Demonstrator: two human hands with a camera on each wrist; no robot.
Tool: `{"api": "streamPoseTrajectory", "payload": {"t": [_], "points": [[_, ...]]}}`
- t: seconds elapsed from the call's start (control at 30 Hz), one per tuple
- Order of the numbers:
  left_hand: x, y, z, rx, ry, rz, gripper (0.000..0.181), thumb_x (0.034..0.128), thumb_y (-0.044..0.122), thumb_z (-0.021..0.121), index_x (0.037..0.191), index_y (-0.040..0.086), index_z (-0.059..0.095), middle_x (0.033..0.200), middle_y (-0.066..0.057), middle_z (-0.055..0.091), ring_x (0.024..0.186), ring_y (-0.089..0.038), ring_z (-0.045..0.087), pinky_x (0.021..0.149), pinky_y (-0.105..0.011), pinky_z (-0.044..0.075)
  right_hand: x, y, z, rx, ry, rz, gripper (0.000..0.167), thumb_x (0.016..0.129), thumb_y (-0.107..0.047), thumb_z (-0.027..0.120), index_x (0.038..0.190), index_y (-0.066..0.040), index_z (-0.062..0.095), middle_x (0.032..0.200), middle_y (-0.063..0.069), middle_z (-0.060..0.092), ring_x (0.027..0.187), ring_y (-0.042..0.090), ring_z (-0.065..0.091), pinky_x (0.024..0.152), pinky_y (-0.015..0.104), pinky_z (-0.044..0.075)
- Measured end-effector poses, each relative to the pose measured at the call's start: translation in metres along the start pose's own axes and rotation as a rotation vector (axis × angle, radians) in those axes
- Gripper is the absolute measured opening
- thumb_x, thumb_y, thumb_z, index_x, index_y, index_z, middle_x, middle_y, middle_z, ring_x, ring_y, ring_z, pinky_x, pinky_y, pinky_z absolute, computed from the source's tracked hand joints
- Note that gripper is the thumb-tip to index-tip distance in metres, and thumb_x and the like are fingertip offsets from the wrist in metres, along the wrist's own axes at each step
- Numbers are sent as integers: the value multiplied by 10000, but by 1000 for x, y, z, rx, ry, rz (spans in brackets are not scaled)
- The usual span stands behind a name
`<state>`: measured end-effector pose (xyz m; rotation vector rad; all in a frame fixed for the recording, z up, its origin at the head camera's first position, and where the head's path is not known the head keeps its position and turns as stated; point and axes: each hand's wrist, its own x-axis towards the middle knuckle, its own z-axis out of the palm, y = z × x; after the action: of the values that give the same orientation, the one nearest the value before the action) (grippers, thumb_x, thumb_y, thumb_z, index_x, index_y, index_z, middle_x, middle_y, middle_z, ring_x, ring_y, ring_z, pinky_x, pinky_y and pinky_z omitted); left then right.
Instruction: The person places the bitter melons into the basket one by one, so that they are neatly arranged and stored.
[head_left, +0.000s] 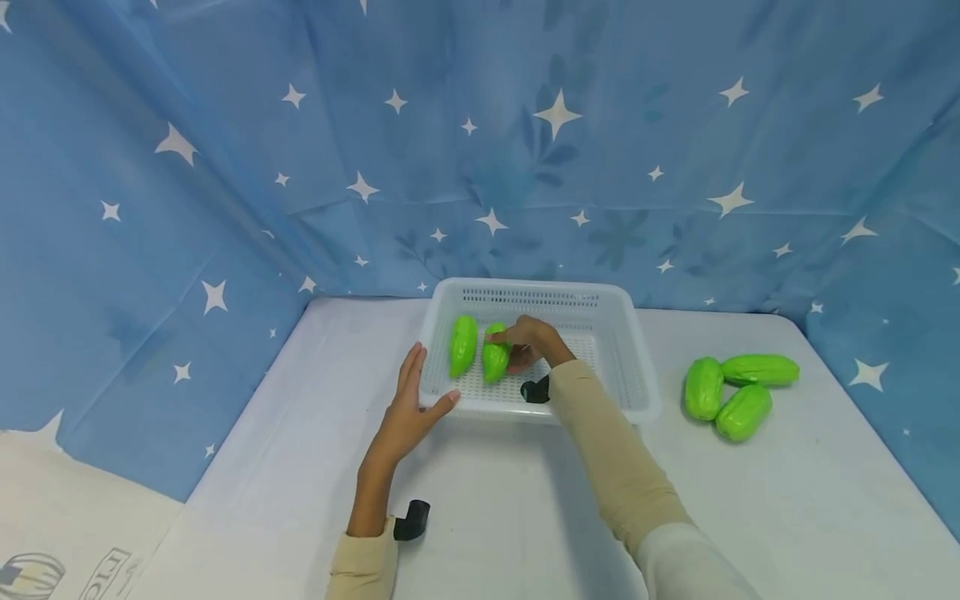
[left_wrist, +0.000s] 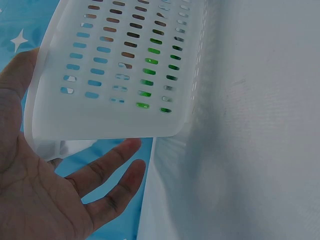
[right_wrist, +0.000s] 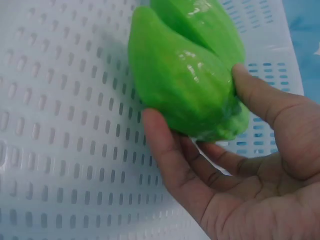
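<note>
Starry curtain [head_left: 600, 150], 3 fruits [head_left: 704, 390] right of basket [head_left: 641, 367]; left hand [head_left: 405, 419] wide, right hand [head_left: 531, 337] around green fruit [head_left: 494, 361]

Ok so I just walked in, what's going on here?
A person's right hand holds a glossy bright-green, elongated fruit-like piece inside a white, slotted plastic basket; whether it touches the bottom is hard to tell. The left hand rests against the basket's near left corner. A second green piece lies in the basket, beside the held one. Three more green pieces lie grouped on the white table surface, right of the basket.
</note>
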<state>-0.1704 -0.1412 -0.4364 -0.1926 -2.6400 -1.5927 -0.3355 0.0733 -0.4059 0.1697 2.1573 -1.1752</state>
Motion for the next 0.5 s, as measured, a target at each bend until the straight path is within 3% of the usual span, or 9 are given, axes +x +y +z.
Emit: {"api": "streamPoseTrajectory", "payload": {"t": [0.23, 0.5], "points": [[1, 1, 0, -6, -2, 0, 947, 900, 414, 688, 1586, 197, 73, 1652, 45, -27, 1462, -347, 283, 1075, -568, 384, 3, -6, 5, -5, -2, -33, 610, 923, -377, 671, 1320, 17, 430, 1036, 185, 620, 896, 288, 694, 817, 398, 587], [1, 0, 0, 27, -2, -12, 948, 902, 433, 680, 1586, 212, 61, 1650, 65, -24, 1430, -356, 345, 1030, -553, 441, 11, -5, 8, 14, 33, -59, 616, 926, -406, 658, 1322, 7, 431, 916, 125, 597, 841, 261, 677, 788, 399, 593]]}}
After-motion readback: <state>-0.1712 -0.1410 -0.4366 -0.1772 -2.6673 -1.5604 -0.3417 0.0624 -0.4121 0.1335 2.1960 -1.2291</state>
